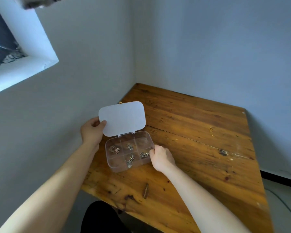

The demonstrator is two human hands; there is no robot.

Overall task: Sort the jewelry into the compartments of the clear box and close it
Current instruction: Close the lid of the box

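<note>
Clear box [129, 151] sits on the surface [191, 148] at its 9 o'clock edge; four compartments filled. Your left hand [91, 130] pinches the raised lid [122, 118], right hand [161, 157] grips the box's 3 o'clock wall. A gold piece [210, 130] stays unsorted; closing remains.

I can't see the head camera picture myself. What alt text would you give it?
A person's left hand holds up the open lid of a clear box on a wooden table, while the right hand grips the box's right edge. Four of its six compartments hold small jewelry pieces; a gold chain lies apart on the table.
</note>
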